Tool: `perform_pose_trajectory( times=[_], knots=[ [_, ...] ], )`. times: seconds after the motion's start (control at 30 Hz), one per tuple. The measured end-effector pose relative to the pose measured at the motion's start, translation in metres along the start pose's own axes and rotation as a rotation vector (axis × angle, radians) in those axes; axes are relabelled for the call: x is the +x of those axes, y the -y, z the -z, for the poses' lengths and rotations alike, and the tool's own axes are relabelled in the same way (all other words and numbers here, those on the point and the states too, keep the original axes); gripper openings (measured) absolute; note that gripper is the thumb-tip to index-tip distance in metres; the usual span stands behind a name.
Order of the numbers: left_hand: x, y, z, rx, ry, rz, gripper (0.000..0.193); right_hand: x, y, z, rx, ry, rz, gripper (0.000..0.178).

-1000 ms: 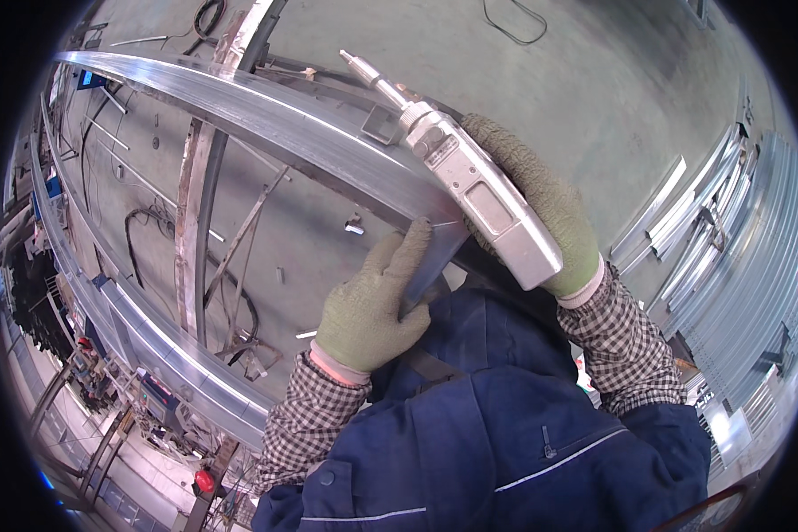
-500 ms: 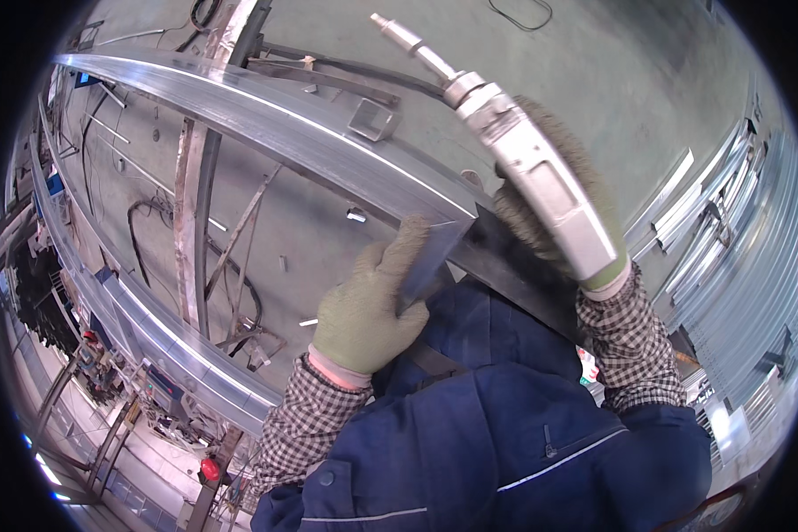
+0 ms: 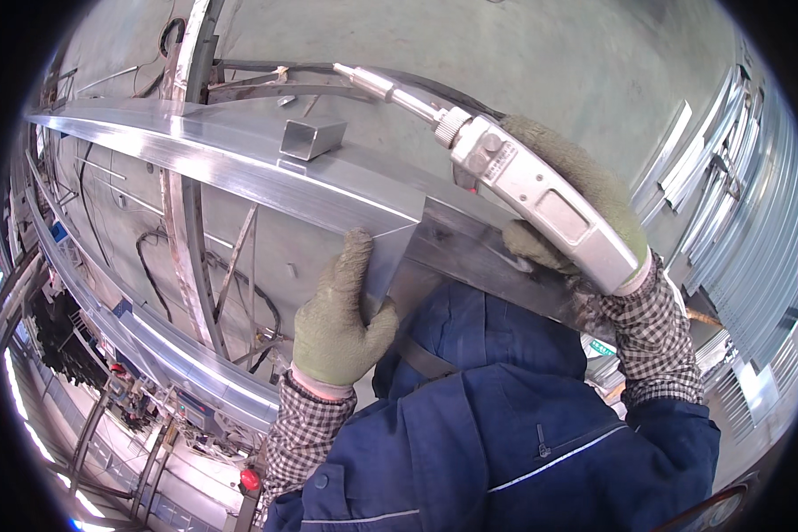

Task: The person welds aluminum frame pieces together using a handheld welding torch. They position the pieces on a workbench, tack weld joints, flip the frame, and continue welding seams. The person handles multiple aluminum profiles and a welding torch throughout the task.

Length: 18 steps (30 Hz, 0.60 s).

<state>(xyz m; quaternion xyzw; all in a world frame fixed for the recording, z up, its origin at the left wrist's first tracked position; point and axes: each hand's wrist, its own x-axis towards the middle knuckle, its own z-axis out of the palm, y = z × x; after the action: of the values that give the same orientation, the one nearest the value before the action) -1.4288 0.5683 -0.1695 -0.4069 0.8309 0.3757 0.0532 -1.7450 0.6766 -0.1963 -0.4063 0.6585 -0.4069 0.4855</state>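
My gloved right hand (image 3: 585, 177) is closed round a straight silver power tool (image 3: 550, 199) with a knurled collar and a long stepped nose. The tool is tilted, its nose toward the upper left, above the metal frame. A long silver metal profile (image 3: 239, 173) meets a second profile at a mitred corner beside my body. My gloved left hand (image 3: 337, 319) grips that corner, index finger along the seam's end and thumb apart on the near side. The hand hides part of the profile's end. A short square tube offcut (image 3: 314, 138) stands on the long profile.
A rusty steel stand (image 3: 182, 239) supports the long profile. Another long profile (image 3: 195, 355) lies at left. Stacked metal profiles (image 3: 745, 230) fill the right side. Hoses and cables (image 3: 151, 248) trail over the grey floor (image 3: 541, 53).
The power tool has come lower, with its nose a little further left. My left hand stays at the corner, its index finger now more upright. The view has shifted.
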Motion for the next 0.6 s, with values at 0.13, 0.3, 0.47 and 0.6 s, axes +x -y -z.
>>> perform_pose_trajectory(
  times=[0.13, 0.3, 0.47, 0.6],
  knots=[
    [-0.003, 0.007, 0.0, 0.006, -0.024, -0.03, 0.092, -0.015, 0.0, 0.013, -0.182, -0.006, 0.041, 0.093],
    [-0.001, 0.014, 0.001, -0.007, -0.045, -0.021, 0.09, -0.039, 0.0, 0.031, -0.378, 0.034, 0.035, 0.087],
    [-0.003, 0.012, 0.002, 0.024, -0.026, -0.02, 0.086, -0.059, 0.014, 0.05, -0.429, 0.019, 0.004, 0.073],
    [-0.001, 0.012, 0.002, 0.049, -0.049, -0.034, 0.086, -0.066, 0.026, 0.054, -0.467, 0.047, -0.002, 0.063]
  ],
)
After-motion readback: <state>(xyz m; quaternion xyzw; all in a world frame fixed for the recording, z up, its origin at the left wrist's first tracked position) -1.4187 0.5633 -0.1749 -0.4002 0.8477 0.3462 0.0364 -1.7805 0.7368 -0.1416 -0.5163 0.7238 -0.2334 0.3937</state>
